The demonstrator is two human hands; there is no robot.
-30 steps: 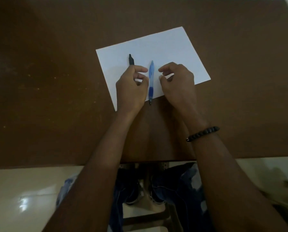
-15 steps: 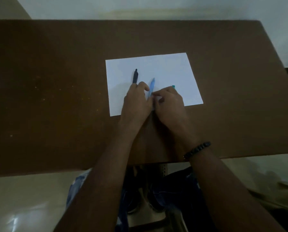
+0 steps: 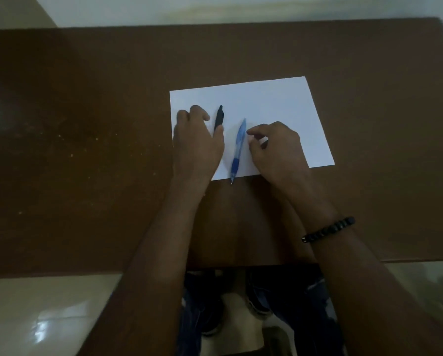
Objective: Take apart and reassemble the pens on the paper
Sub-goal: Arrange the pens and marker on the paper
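Observation:
A white sheet of paper point(image 3: 266, 104) lies on the brown table point(image 3: 86, 124). On it a black pen point(image 3: 219, 116) points away from me, its near end hidden under the thumb of my left hand point(image 3: 197, 145). That hand rests on the paper's left part with its fingers spread left of the pen. A blue pen point(image 3: 238, 147) lies slanted between my hands, untouched, its tip past the paper's near edge. My right hand point(image 3: 274, 150) hovers just right of it with fingers loosely curled and nothing visible in them.
The table's near edge point(image 3: 241, 265) runs just in front of my body, with my legs and shoes below it. A dark bead bracelet point(image 3: 328, 229) sits on my right wrist. A pale wall point(image 3: 215, 9) stands beyond the far edge.
Both hands were together on the blue pen; now they have parted and it lies free. My left hand has moved left onto the black pen. The camera tilted up.

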